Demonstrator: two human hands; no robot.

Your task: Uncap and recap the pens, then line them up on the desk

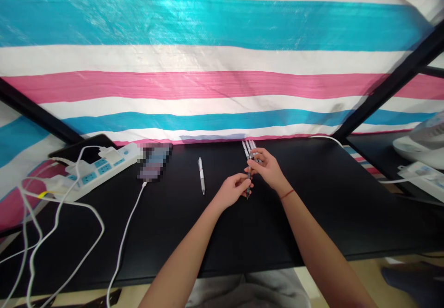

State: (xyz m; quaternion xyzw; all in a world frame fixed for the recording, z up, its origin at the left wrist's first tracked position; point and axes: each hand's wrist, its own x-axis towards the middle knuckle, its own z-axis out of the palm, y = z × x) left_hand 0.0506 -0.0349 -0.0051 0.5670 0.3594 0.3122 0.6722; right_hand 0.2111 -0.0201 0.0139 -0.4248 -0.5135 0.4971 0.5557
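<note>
Both hands meet over the middle of the black table. My left hand pinches the lower part of a slim pen that stands nearly upright. My right hand grips the same pen higher up. Just behind my right hand, a small bunch of white pens lies on the table, partly hidden by the fingers. Another white pen lies alone to the left of my hands.
A white power strip with plugs and white cables sits at the table's left end. A phone lies beside it. A striped tarp hangs behind. More white equipment sits at the right.
</note>
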